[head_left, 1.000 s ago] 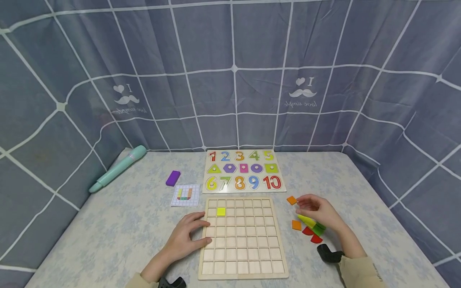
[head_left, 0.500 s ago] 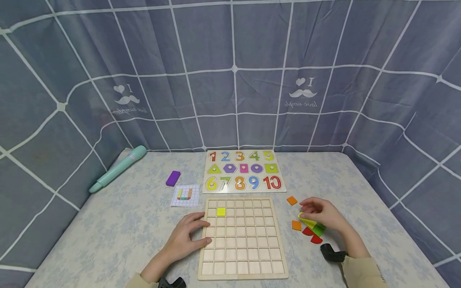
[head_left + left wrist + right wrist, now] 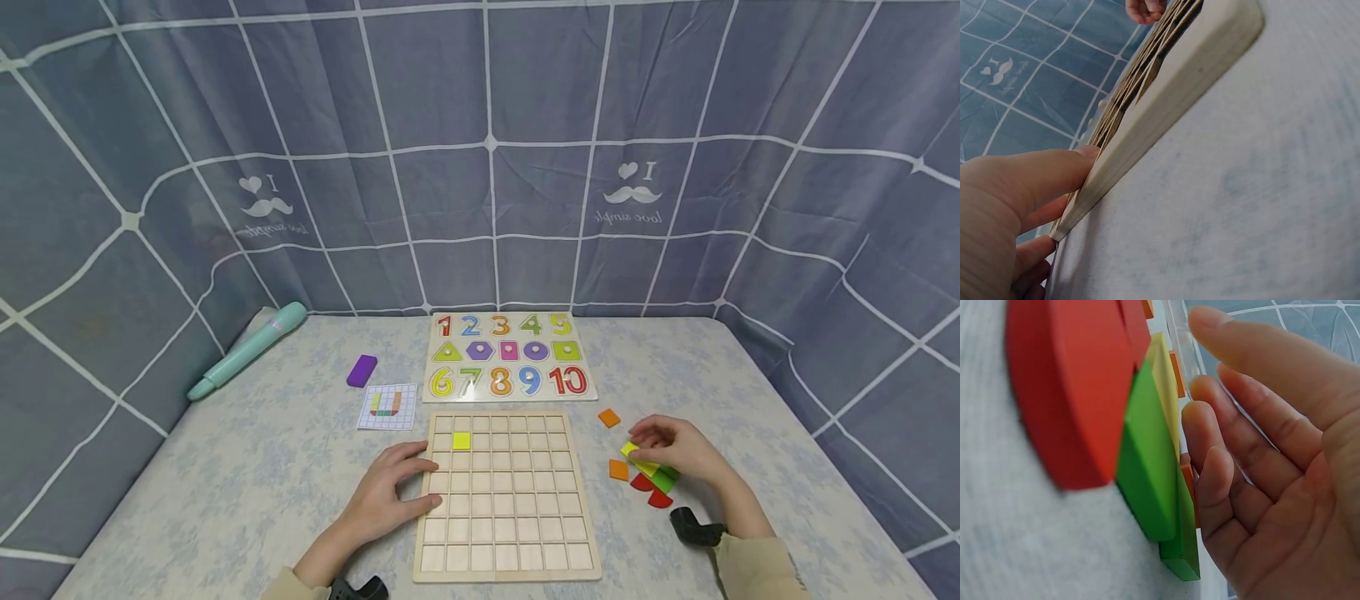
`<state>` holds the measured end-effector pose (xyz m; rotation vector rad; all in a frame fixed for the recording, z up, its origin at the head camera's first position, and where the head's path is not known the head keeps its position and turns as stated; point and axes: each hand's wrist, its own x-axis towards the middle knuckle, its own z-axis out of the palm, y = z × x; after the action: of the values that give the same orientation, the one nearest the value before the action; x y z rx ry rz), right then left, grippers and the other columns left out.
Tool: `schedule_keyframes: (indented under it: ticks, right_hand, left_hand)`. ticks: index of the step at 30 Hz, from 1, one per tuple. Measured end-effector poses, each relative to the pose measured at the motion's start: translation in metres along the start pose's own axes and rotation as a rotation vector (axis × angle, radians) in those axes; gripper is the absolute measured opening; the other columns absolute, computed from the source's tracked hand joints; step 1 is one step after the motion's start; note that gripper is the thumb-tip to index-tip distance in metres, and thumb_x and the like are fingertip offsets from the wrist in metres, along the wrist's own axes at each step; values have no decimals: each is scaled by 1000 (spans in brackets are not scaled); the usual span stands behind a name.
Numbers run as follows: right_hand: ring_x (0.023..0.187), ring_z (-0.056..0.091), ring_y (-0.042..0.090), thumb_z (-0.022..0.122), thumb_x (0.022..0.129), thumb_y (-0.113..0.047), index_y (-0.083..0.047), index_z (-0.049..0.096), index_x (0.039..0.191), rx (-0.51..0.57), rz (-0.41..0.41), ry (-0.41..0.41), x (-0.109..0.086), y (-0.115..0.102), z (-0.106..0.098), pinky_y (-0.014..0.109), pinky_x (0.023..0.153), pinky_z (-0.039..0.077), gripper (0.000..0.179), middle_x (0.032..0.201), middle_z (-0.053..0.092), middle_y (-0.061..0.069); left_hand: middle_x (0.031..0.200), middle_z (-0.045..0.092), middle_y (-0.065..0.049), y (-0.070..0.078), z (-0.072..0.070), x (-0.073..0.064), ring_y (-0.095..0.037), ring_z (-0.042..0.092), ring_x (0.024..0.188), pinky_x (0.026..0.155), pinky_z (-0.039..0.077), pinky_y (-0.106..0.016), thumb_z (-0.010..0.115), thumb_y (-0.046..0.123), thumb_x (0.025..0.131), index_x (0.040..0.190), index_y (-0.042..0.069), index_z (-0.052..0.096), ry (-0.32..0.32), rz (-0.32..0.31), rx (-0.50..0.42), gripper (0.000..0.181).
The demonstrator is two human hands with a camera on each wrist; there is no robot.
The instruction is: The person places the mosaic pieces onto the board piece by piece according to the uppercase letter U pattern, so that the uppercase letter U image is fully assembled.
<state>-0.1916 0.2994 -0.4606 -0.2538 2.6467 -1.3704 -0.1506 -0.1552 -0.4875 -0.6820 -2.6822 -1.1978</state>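
In the head view my left hand (image 3: 386, 496) rests at the left edge of a wooden grid board (image 3: 517, 482). The left wrist view shows its thumb (image 3: 1060, 170) on the board's rim and another finger at the side. One yellow square tile (image 3: 461, 441) lies in an upper-left cell. My right hand (image 3: 678, 446), fingers bent and thumb apart, hovers right over yellow pieces (image 3: 628, 450). Beside these are green pieces (image 3: 1154, 450) and red rounded-edge pieces (image 3: 1085, 394). Nothing shows between thumb and fingers in the right wrist view. Two orange squares (image 3: 608, 417) lie just left of that hand.
Behind the grid board lies a number and shape puzzle board (image 3: 510, 357). A pattern card (image 3: 386, 407) and a purple block (image 3: 362, 371) lie to its left. A teal wand-like object (image 3: 247, 352) sits at the far left, near the tiled-pattern curtain (image 3: 420, 200).
My right hand has drawn slightly right and toward me, away from the upper orange square, and stays over the yellow pieces. My left hand has kept its place on the board.
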Motion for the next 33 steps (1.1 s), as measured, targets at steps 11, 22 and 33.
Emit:
schedule_keyframes:
  ticks: [11,22,33]
  right_hand:
    - [71,51,21,81,73,-22,-2,64,97,-53,28,-13,1,1,2,25,59,44,36,79,57,5]
    - [69,47,19,82,71,-23,-4,64,94,-117,43,22,1,-3,8,24,56,40,35,75,52,3]
    - [68,46,18,83,70,-23,-6,64,92,-157,62,36,0,-6,11,25,55,40,34,74,52,2]
  left_hand:
    - [131,53,-9,1,0,0,-29,44,124,97,35,-55,78,36,73,104,16,70,5,9,-1,37]
    - [131,53,-9,1,0,0,-28,44,123,97,35,-54,78,36,73,103,15,70,11,15,-4,38]
    - [131,53,-10,1,0,0,-29,44,124,98,35,-54,78,37,73,103,16,70,3,4,-6,38]
